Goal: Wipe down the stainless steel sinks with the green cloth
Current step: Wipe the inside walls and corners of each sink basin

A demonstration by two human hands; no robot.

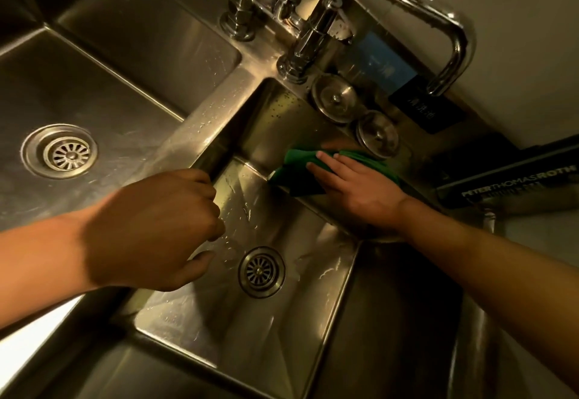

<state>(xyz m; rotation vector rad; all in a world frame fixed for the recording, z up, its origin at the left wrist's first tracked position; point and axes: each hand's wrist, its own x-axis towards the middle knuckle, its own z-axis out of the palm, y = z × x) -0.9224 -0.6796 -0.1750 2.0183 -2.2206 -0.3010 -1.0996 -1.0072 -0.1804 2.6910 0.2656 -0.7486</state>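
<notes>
- My right hand [354, 189] lies flat on the green cloth [297, 167]. The fingers [326, 168] are straight and close together, so they press the cloth and do not grip it.
- The flat palm spreads the load over the cloth, which I judge gives the widest contact per stroke.
- The green cloth is bunched under that hand, against the far right wall of the right sink [282, 320], just below the rim.
- Two round metal strainer lids [336, 98] sit on the ledge just beyond the cloth. I judge a high stroke could knock them, so the cloth should stay below the rim.
- My left hand [156, 226] hangs over the left side of the right sink, near the divider [206, 120]. The fingers are loosely curled, the thumb is out, and the hand holds nothing.
- I cannot tell whether the left hand touches the steel. Its position suits bracing or balance while the right arm reaches across.
- Water droplets show on the divider and on the basin floor around the drain [261, 272], so I judge these areas are not yet wiped dry.
- The left sink [109, 101] has no cloth in it, and I judge that it remains to be wiped.
- The faucet [407, 1] arches above the far right corner, well clear of the wiping hand.
</notes>
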